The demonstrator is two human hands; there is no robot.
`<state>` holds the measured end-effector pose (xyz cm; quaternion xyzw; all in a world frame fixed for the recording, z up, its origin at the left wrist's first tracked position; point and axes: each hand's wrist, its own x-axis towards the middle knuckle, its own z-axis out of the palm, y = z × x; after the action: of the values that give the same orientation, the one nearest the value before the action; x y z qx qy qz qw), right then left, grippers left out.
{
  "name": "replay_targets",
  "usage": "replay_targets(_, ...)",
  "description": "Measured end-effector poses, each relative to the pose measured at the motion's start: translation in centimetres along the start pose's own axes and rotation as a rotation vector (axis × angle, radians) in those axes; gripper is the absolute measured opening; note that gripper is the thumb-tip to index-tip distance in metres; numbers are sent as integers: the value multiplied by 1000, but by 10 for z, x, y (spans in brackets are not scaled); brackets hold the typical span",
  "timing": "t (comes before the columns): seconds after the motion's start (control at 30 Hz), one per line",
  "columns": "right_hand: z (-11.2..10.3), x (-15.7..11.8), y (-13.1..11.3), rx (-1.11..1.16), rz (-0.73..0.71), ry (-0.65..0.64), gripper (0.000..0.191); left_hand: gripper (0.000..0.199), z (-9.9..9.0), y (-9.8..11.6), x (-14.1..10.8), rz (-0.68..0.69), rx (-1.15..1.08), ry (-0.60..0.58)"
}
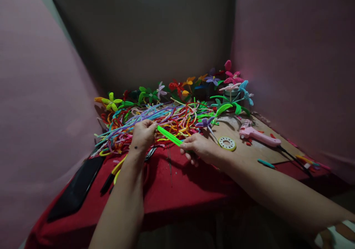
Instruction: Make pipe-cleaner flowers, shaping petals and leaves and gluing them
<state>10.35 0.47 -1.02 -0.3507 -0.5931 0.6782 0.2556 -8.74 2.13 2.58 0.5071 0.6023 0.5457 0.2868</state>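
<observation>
A bright green strip of pipe cleaner point(169, 135) is stretched between my two hands above the front of the red-covered table point(177, 189). My left hand point(143, 135) pinches its upper left end. The lower right end sits between the thumb and fingers of my right hand point(198, 147), whose other fingers curl below it. Just behind the hands lies a tangled heap of many-coloured pipe cleaners point(166, 115). A purple pipe-cleaner flower point(205, 123) rests beyond my right hand, near a yellow-rimmed tape roll point(227, 143).
A pink glue gun point(260, 136) with a black cord lies on the board point(246, 156) at the right, near a teal pen-like object point(266, 163). Pliers with yellow handles point(119, 169) and a dark tablet point(76, 188) are at the left. Finished flowers point(111, 101) line the back.
</observation>
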Motion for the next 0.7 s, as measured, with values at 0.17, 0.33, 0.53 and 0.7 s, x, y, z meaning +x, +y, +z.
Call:
replay_targets(0.17, 2, -5, -6, -78, 24, 47, 24, 13, 0, 3, -4, -42, -19, -25)
replay_targets(0.33, 1, -6, -8, -47, 36, 80, 26, 12, 1, 2, -4, -36, -17, -20)
replay_targets(0.53, 1, -5, -6, -54, 44, 54, 24, 20, -1, 7, -7, -111, -262, -165)
replay_targets(0.7, 0, -3, -6, -7, 13, 56, 23, 27, -2, 5, -5, -203, -472, -303)
